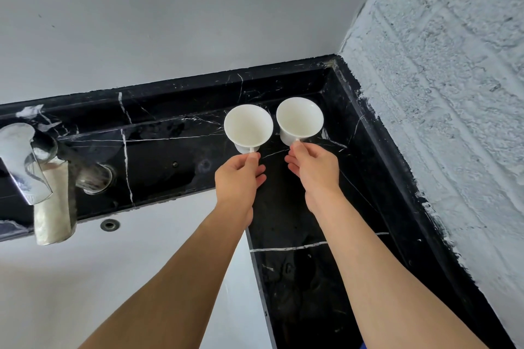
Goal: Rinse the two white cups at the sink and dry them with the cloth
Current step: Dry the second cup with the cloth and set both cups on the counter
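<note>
Two white cups stand side by side over the black marble counter (297,221) near its back right corner. My left hand (239,178) pinches the handle of the left cup (248,126). My right hand (313,168) pinches the handle of the right cup (299,119). Both cups are upright with their mouths open toward me and look empty. Whether they rest on the counter or hang just above it I cannot tell. No cloth is in view.
The white sink basin (113,278) lies at the lower left, with an overflow hole (109,225) in its back wall. A chrome tap (37,178) reaches over it from the far left. A smooth grey wall stands behind and a rough painted wall (453,93) closes the right side.
</note>
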